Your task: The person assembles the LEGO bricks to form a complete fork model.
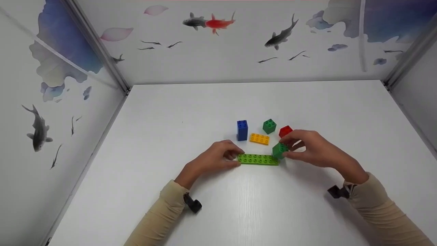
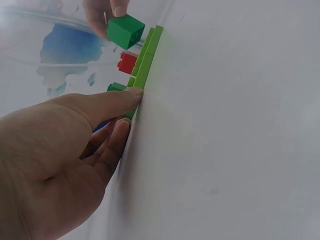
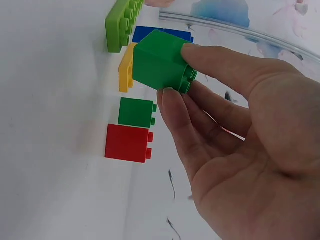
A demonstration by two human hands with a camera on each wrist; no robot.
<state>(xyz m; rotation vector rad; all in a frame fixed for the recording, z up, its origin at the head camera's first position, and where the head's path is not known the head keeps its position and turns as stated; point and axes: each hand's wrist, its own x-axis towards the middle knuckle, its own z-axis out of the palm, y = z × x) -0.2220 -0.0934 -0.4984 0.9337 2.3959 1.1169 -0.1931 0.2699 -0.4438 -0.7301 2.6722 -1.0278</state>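
The right hand (image 1: 307, 149) pinches a dark green block (image 1: 278, 151) between thumb and fingertips, held at the right end of the lime green plate (image 1: 257, 159) in the lower middle of the head view; the left wrist view shows a thin gap between them. The left hand (image 1: 215, 158) grips the plate's left end, thumb on the near side. Seating the block well would likely mean turning it square to the stud rows, keeping it level, then pressing straight down while the left grip steadies the plate on the table (image 1: 170, 112). Fingers high on the block's sides should keep its underside free. Above the plate in the frame lie a yellow brick (image 1: 259, 139), an upright blue block (image 1: 242, 131), a second green block (image 1: 269, 126) and a red block (image 1: 285, 130), partly behind the right hand.
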